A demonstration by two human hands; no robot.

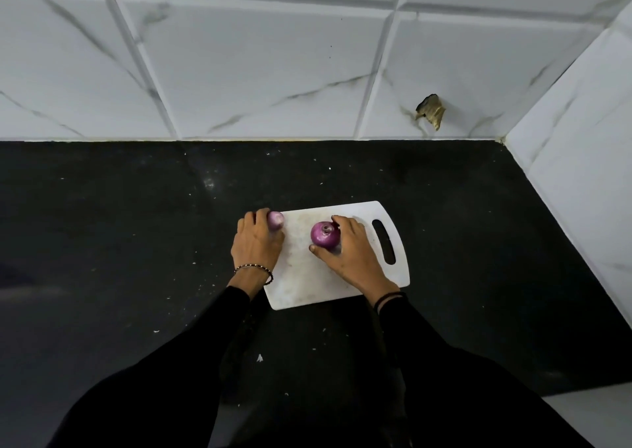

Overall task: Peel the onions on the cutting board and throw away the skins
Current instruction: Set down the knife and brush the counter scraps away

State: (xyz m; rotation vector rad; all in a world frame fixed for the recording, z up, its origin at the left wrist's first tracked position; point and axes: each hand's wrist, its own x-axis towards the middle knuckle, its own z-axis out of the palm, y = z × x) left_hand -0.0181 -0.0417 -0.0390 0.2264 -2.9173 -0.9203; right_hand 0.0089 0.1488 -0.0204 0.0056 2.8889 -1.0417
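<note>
The larger round purple onion (325, 235) sits near the middle of the white plastic cutting board (301, 276), with its cut top facing up. The right grip (352, 252) holds this onion from the right side: the thumb is against its near side and the fingers are curled over its far side. The smaller purple onion (275, 219) is at the far left corner of the board, right at the edge; I cannot tell if it rests on the board or on the table. The left grip (256, 242) is closed around it, with the fingers curled over it. The board has a long handle slot (384, 241) at its right end and lies on the black table (119, 225), which has small white flecks on it. The left wrist has a thin beaded bracelet (254, 270), and both arms are in black sleeves (205, 362). Behind the table is a wall of white marble-pattern tiles (256, 71), and one tile has a broken brown spot (431, 111).
</note>
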